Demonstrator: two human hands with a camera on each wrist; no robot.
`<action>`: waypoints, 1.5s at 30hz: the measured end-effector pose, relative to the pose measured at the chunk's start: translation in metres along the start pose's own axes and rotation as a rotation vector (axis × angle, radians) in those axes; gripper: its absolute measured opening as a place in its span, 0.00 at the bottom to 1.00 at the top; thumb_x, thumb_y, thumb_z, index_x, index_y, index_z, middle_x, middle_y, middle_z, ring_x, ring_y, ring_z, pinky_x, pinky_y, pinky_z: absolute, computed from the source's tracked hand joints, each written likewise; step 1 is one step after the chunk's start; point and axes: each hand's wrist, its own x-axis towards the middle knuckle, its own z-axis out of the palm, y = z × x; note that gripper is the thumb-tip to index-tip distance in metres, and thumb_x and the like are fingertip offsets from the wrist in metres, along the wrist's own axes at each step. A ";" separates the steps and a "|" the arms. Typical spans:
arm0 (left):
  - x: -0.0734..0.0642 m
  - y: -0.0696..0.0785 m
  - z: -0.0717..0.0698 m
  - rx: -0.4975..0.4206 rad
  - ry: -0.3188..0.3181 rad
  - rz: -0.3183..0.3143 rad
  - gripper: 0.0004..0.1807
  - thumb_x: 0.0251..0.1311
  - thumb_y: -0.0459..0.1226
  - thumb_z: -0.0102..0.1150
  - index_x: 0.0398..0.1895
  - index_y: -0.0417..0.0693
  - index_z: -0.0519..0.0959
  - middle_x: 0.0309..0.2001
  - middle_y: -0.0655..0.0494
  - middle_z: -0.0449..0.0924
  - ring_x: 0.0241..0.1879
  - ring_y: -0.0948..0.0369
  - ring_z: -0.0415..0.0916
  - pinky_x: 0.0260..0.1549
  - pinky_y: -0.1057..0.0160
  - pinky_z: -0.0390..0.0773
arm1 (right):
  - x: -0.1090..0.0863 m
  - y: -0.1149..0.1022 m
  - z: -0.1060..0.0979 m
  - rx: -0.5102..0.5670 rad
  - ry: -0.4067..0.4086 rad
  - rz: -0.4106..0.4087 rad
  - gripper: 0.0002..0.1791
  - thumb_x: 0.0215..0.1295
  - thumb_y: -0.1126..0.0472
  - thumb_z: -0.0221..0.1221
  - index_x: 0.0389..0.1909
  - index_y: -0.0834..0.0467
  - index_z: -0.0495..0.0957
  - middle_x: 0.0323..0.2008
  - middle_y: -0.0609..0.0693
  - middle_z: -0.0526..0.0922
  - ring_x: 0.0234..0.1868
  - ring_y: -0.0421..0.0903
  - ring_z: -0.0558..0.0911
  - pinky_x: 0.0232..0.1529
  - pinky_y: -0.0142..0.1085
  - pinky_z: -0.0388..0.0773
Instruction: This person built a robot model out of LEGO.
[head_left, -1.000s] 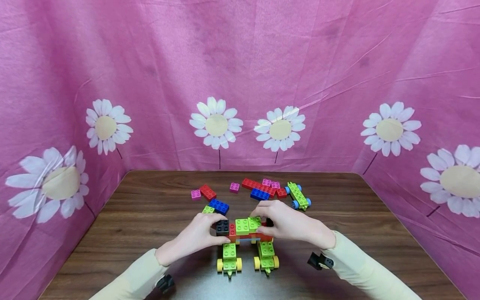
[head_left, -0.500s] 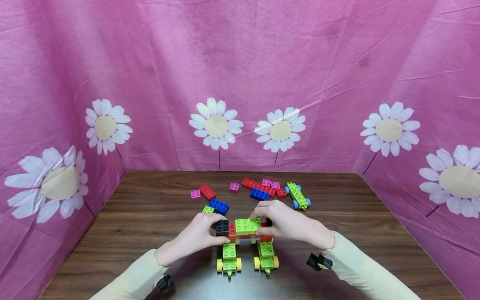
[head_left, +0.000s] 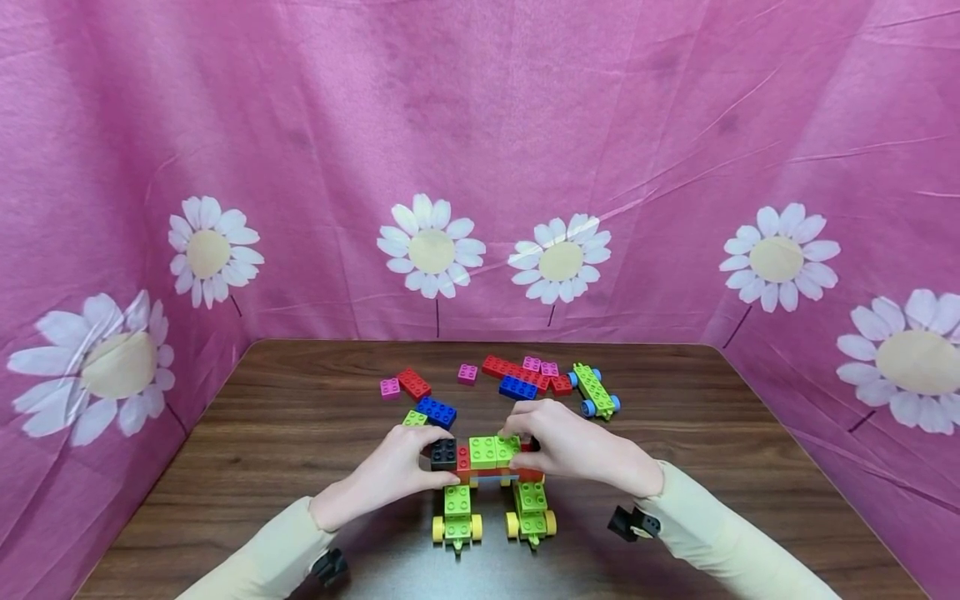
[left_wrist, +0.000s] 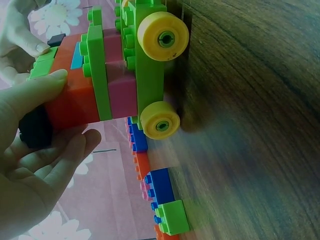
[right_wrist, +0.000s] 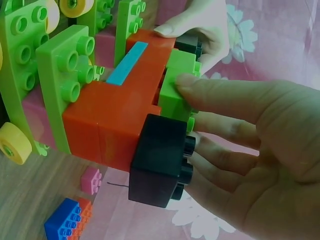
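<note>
A toy brick vehicle stands in front of me on two lime-green wheeled bases (head_left: 458, 523) with yellow wheels (left_wrist: 162, 37). Pink bricks (left_wrist: 122, 95) and lime plates (left_wrist: 98, 75) rise from the bases to a row of red bricks (right_wrist: 115, 122). My left hand (head_left: 390, 468) grips the left end, its thumb on a red brick beside the black brick (head_left: 443, 452). My right hand (head_left: 581, 442) pinches the right one of two lime-green bricks (head_left: 483, 451) on top, between thumb and fingers. Another black brick (right_wrist: 157, 160) sits at the right end, mostly behind that hand from above.
Behind the vehicle lie loose bricks: blue (head_left: 437, 412), red (head_left: 414, 383), pink (head_left: 467, 373) and another blue brick (head_left: 518, 387) by a long red brick (head_left: 498, 367). A lime wheeled base (head_left: 594, 390) with blue wheels stands at right. A pink flowered cloth (head_left: 480, 167) hangs behind the table (head_left: 300, 375).
</note>
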 end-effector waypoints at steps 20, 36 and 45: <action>0.001 -0.001 0.002 0.014 0.014 0.001 0.21 0.50 0.45 0.75 0.42 0.42 0.83 0.31 0.58 0.84 0.26 0.74 0.67 0.26 0.75 0.73 | 0.001 0.001 0.006 -0.018 0.021 -0.023 0.12 0.56 0.58 0.72 0.39 0.57 0.82 0.33 0.47 0.80 0.26 0.40 0.75 0.28 0.22 0.70; 0.000 0.000 0.002 -0.003 0.009 -0.010 0.21 0.51 0.45 0.75 0.43 0.42 0.83 0.32 0.56 0.85 0.27 0.73 0.69 0.26 0.75 0.74 | 0.002 0.000 0.007 -0.053 0.006 -0.007 0.13 0.55 0.58 0.72 0.39 0.57 0.82 0.33 0.46 0.80 0.26 0.34 0.71 0.28 0.22 0.71; 0.000 -0.002 0.002 0.013 0.017 0.003 0.21 0.50 0.44 0.76 0.43 0.42 0.83 0.31 0.56 0.85 0.27 0.74 0.69 0.27 0.75 0.74 | 0.003 -0.001 0.007 -0.059 -0.013 0.006 0.13 0.55 0.59 0.72 0.38 0.57 0.81 0.32 0.46 0.79 0.26 0.36 0.73 0.28 0.22 0.71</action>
